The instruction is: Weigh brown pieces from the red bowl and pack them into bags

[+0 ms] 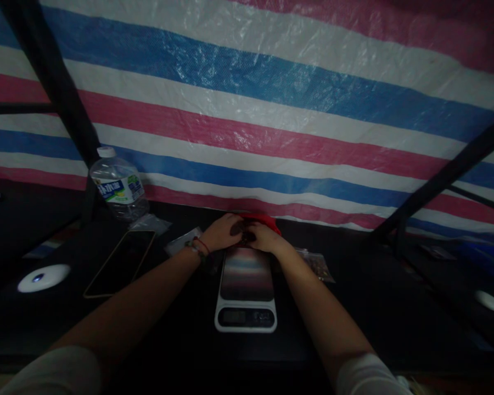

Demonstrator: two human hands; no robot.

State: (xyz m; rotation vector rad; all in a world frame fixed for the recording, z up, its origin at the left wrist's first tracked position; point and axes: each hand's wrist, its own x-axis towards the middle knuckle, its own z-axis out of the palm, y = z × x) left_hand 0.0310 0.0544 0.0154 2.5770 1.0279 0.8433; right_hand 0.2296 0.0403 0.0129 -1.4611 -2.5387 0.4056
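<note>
My left hand (225,231) and my right hand (264,237) meet just beyond the far end of a white kitchen scale (246,280). Their fingers are curled in around small dark brown pieces (244,236), whose kind I cannot make out in the dim light. Right behind the fingers is something bright red (267,220), perhaps a bag or a bowl, mostly covered by the hands. The scale's dark platform shows no load, and its display is too dim to read. A red cord and a beaded bracelet circle my left wrist.
To the left stand a clear plastic bottle (119,186), a phone (121,263) and a white oval device (44,278). Clear plastic bags lie on both sides, the right bag (318,266) with small brown pieces. Striped sheeting (271,126) hangs behind the black table, between dark metal bars.
</note>
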